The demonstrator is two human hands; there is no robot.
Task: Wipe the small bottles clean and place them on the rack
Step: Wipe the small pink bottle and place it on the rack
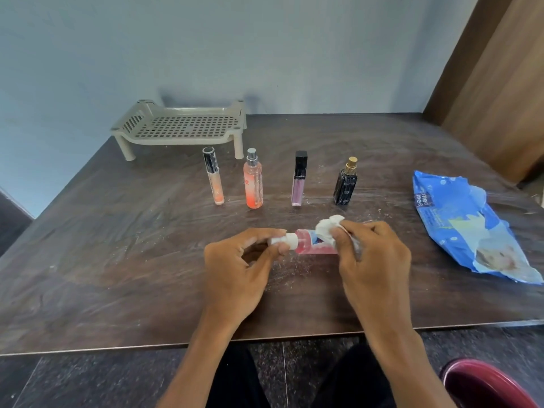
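Observation:
A small pink bottle (306,245) with a white pump cap lies sideways between my hands, just above the table. My left hand (238,269) pinches the white cap end. My right hand (374,254) presses a crumpled white wipe (328,228) against the bottle's body. Behind them several small bottles stand upright in a row: a peach tube with a black cap (214,176), an orange spray bottle (253,179), a lilac tube with a black cap (298,179) and a black bottle with a gold top (346,182). The beige perforated rack (182,125) stands at the back left with nothing on it.
A blue wet-wipe packet (468,225) lies at the right side of the dark wooden table (117,245). White crumbs are scattered under my hands. A dark red round object (485,384) sits on the floor at lower right. A wall runs behind the table.

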